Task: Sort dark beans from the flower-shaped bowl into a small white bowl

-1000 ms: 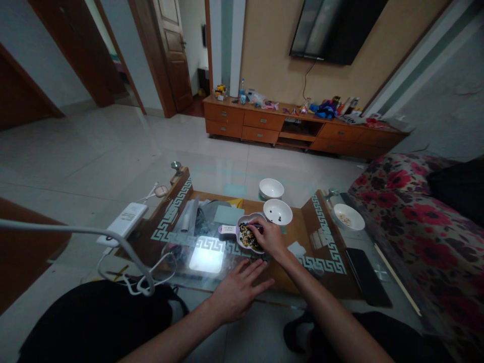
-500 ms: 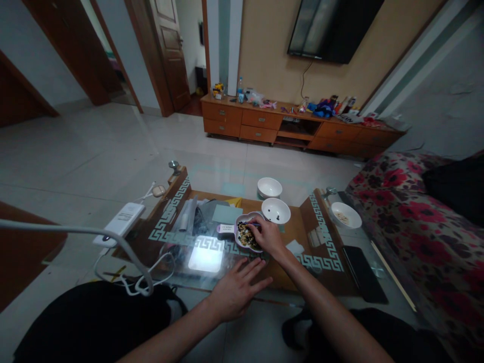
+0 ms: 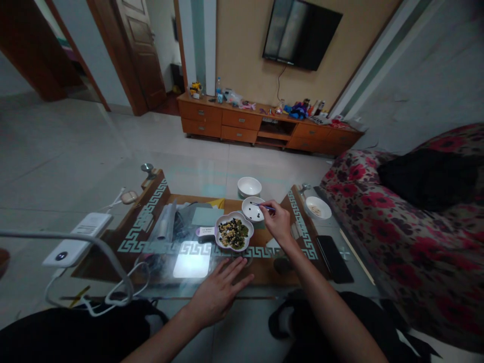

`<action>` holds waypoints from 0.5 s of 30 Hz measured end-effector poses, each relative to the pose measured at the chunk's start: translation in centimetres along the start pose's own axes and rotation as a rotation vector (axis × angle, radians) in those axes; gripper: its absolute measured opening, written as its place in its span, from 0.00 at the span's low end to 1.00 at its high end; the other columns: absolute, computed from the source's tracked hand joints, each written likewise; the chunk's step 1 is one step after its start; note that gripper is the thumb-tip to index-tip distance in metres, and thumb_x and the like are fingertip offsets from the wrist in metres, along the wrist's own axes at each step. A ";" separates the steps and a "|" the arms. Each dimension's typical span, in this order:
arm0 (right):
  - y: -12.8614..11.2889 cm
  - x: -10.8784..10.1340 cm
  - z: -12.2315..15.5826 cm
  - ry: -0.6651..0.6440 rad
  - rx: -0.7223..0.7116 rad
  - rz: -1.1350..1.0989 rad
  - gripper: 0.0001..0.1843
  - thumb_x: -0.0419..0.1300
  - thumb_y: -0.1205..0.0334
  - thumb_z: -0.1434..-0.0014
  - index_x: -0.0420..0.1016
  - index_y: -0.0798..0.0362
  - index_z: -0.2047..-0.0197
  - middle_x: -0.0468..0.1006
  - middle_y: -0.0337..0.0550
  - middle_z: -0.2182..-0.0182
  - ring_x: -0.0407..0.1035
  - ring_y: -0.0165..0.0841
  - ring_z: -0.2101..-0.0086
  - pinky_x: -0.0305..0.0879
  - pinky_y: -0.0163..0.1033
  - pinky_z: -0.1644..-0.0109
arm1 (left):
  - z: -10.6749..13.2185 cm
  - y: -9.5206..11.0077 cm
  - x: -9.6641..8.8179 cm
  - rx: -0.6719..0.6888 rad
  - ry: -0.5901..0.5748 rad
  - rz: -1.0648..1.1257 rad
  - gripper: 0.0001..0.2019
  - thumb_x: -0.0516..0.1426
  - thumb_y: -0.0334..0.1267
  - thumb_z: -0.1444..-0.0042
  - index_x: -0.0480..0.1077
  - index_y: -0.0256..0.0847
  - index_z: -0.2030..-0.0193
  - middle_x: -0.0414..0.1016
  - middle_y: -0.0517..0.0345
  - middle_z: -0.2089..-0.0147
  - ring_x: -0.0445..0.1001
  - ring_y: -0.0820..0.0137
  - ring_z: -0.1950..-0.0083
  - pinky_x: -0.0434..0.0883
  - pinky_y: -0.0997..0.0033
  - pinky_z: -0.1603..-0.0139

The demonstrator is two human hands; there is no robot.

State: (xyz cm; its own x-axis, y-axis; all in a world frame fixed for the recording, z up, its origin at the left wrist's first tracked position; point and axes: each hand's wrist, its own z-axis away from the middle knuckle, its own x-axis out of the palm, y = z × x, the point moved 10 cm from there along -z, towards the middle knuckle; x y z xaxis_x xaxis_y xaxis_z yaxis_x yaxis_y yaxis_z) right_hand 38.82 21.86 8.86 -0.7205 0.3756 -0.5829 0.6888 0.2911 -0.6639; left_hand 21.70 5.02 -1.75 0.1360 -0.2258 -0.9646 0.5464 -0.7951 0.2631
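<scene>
Presently: slim tool (image 3: 262, 205), probably light, stiff, best held near its rear | over bowl (image 3: 245, 212), one o'clock of dish (image 3: 224, 219) | right hand (image 3: 278, 223): pinching tool | left hand (image 3: 216, 291): spread on tabletop (image 3: 260, 277), dish's six o'clock.

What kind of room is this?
It looks like a living room in someone's home. There's a television, a long wooden cabinet below it, and, off to the right, what seems to be a flowery sofa.

Two hands (image 3: 217, 292) (image 3: 279, 222); one slim tool (image 3: 267, 207); three white bowls (image 3: 249, 187) (image 3: 245, 209) (image 3: 325, 210); one scalloped dish (image 3: 251, 234); one television (image 3: 300, 35)
</scene>
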 end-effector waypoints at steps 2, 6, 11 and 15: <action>1.3 -0.9 -0.1 0.018 0.024 0.027 0.16 0.59 0.46 0.32 0.82 0.48 0.59 0.86 0.45 0.65 0.81 0.43 0.67 0.73 0.42 0.61 | 0.0 0.0 0.2 0.000 -0.009 0.004 0.49 0.58 0.20 0.49 0.50 0.47 0.21 0.38 0.40 0.18 0.38 0.52 0.18 0.56 0.33 0.24; 1.7 -0.9 0.0 0.025 0.032 0.008 0.17 0.60 0.45 0.32 0.82 0.48 0.57 0.87 0.45 0.64 0.80 0.43 0.67 0.73 0.42 0.62 | 0.3 -0.1 0.4 -0.006 -0.009 0.008 0.49 0.58 0.21 0.48 0.49 0.48 0.21 0.38 0.42 0.18 0.38 0.53 0.18 0.56 0.33 0.24; -1.0 3.3 1.7 -0.101 -0.017 -0.133 0.14 0.61 0.48 0.31 0.83 0.48 0.58 0.87 0.44 0.63 0.80 0.41 0.67 0.74 0.40 0.60 | 0.4 0.0 0.2 0.005 0.025 0.017 0.48 0.60 0.22 0.47 0.49 0.47 0.21 0.39 0.41 0.18 0.39 0.52 0.18 0.57 0.33 0.24; -2.8 8.3 3.9 -0.257 -0.062 -0.214 0.12 0.60 0.52 0.30 0.82 0.47 0.56 0.87 0.43 0.61 0.81 0.41 0.63 0.75 0.42 0.55 | 0.2 0.2 0.0 0.017 0.026 0.034 0.48 0.61 0.23 0.48 0.50 0.46 0.21 0.41 0.38 0.18 0.42 0.50 0.18 0.58 0.34 0.24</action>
State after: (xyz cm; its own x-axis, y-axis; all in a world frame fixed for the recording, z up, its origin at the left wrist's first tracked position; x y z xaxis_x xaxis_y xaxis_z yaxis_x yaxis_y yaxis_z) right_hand 30.58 20.70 4.05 -0.8401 0.0681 -0.5381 0.5180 0.3951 -0.7587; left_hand 21.58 4.77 -1.69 0.1759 -0.2384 -0.9551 0.5269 -0.7968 0.2959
